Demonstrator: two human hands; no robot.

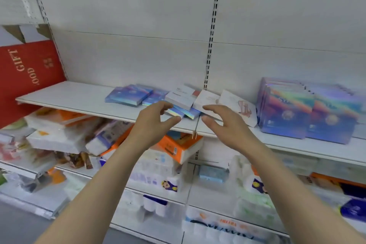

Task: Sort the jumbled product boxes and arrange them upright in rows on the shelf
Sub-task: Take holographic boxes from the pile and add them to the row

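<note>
- Plainly, the left hand [156,120] and the right hand [223,123] both hovered in front of the shelf [65,93], fingers loosely curved and spread, thumbs apart from the fingers, neither holding anything.
- Between and just beyond them lay the jumbled boxes: a white box [179,96] resting tilted on top of holographic-edged boxes [185,112], with flat blue boxes [128,95] to the left and two more white boxes [208,100] leaning to the right.
- Further right, a row of larger rainbow-printed boxes [309,109] already stood upright, so I judged the sorting partly done, with the central pile untouched.
- The likeliest risk looked like a slide: the white box sat askew on glossy boxes, and lifting or nudging one from below could send it off the front edge of the shelf, which lay near the pile.
- Closing both hands at once on the heap could also pinch boxes of different kinds together, mixing the sorts again.
- A careless sweep of the right hand might knock the leaning white box with the red drawing [240,108] against the upright row and topple it.
- Whether the lower holographic boxes were stacked square or splayed could not be told; the hands hid part of them.
</note>
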